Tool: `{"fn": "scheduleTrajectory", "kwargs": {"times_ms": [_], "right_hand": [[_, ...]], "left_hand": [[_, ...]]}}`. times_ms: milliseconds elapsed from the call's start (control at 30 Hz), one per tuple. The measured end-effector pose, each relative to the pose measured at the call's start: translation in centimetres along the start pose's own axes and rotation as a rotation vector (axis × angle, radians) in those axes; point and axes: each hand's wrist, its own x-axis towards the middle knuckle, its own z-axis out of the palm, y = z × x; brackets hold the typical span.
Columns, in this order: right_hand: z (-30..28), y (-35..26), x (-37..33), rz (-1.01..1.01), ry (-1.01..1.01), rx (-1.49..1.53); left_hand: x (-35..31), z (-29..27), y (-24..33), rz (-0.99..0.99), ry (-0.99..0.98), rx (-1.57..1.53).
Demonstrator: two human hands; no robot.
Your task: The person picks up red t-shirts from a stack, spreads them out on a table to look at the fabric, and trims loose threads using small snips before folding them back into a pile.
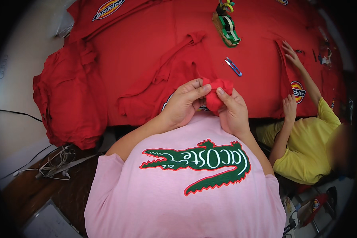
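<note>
A red garment (162,79) lies crumpled across the table in front of me, and one bunched part of it is raised between my hands. My left hand (184,97) pinches the cloth between thumb and fingers. Close beside it, my right hand (234,109) grips the same bunch, thumb on top. Part of a patch shows at the garment's near edge, mostly covered by my left hand. Just beyond my right hand lies a pair of blue-handled thread snips (233,66), touched by neither hand.
A green tape dispenser (227,29) with yellow-handled scissors stands at the far side. Piled red garments (71,95) hang over the table's left edge. At right, a co-worker in a yellow shirt (309,142) handles another red garment. White cables (59,162) tangle below left.
</note>
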Motion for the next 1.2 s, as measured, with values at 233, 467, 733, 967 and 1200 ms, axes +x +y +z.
{"fn": "scheduleTrajectory", "kwargs": {"times_ms": [233, 467, 733, 967, 1200], "right_hand": [[2.6, 2.1, 0.5, 0.010, 0.064, 0.118], [3.6, 6.6, 1.7, -0.147, 0.109, -0.223], [2.9, 9.2, 3.3, -0.308, 0.073, -0.684], [3.5, 7.8, 3.6, -0.178, 0.094, -0.474], [4.7, 8.3, 4.4, -0.045, 0.141, -0.174]], "left_hand": [[-2.2, -1.4, 1.2, 0.025, 0.004, -0.070], [-3.8, -6.1, 1.8, 0.086, -0.001, 0.175], [-4.2, -7.6, 2.8, -0.103, -0.013, 0.183], [-1.9, -8.5, 2.4, 0.050, -0.081, 0.294], [-1.2, -9.3, 3.4, 0.020, -0.100, 0.244]]}}
